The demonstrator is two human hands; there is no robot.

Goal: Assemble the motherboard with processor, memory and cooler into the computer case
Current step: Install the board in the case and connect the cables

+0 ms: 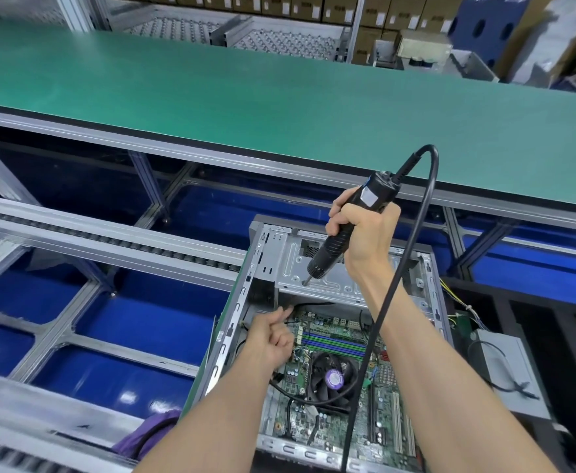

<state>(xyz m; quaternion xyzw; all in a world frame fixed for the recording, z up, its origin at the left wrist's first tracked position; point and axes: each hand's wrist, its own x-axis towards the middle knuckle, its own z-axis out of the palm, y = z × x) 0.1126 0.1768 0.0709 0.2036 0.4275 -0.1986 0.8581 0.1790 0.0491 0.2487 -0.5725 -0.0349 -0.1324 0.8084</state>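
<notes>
An open grey computer case (pixel 235 322) lies in front of me with the green motherboard (pixel 385 397) inside it. A black cooler fan (pixel 331 377) with a purple hub sits on the board, and blue and green memory slots (pixel 334 341) lie just beyond it. My right hand (pixel 365 233) grips a black electric screwdriver (pixel 344 230), whose tip touches the metal drive bracket (pixel 290 264) at the case's far end. My left hand (pixel 273 336) hovers over the board's far left corner with curled fingers, thumb and forefinger pinched together; what they pinch is too small to tell.
The screwdriver's black cable (pixel 413 254) arcs up and runs down across the case. A green-topped bench (pixel 245 97) stretches beyond. Aluminium roller rails (pixel 109 240) over a blue floor lie to the left. A grey box (pixel 505 370) with wires sits right of the case.
</notes>
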